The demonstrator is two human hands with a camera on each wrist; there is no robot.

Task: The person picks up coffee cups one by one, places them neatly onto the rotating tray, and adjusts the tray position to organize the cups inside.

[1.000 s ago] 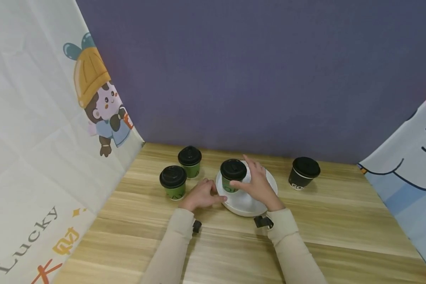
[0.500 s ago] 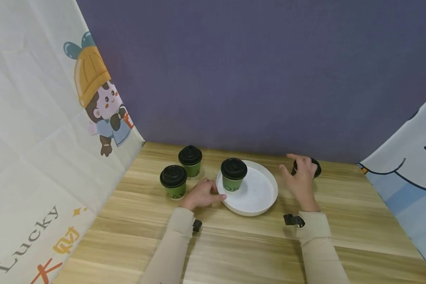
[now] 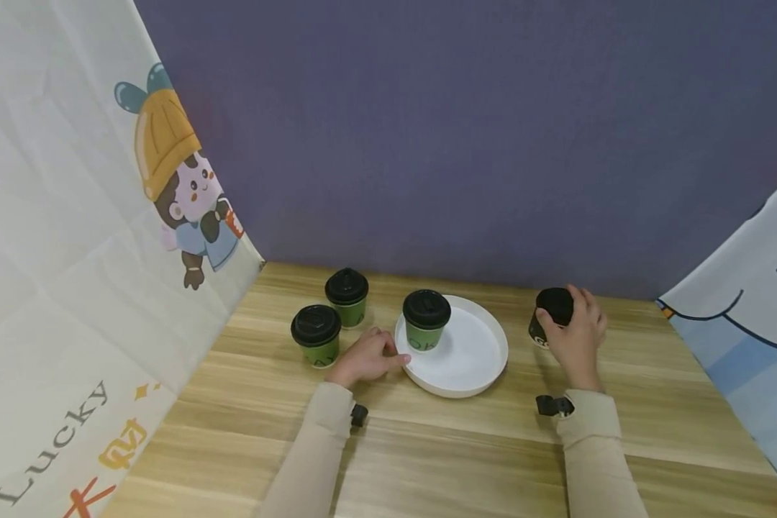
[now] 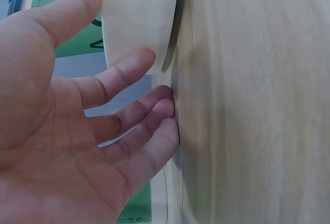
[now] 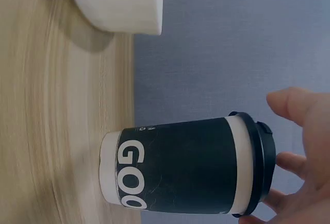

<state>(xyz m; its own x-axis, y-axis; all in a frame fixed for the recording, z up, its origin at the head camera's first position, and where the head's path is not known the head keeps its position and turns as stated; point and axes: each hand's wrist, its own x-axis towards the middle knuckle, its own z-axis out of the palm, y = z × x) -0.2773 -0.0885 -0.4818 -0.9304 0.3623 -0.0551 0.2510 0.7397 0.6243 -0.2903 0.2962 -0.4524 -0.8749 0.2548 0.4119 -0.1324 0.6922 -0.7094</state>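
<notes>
Black cup [image 3: 553,301]: stands upright on counter [image 3: 466,446], R of white plate [image 3: 473,345], long axis vert. Lies btwn spread thumb & fingers of nearer R hand [image 3: 579,334], unclamped. Well clear of L hand [image 3: 367,356], w/ fingers apart by plate.

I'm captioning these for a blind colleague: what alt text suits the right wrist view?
A right hand at the black lid of a dark, white-lettered cup standing on a wooden table, shown sideways. Part of a white plate shows at the top.
</notes>
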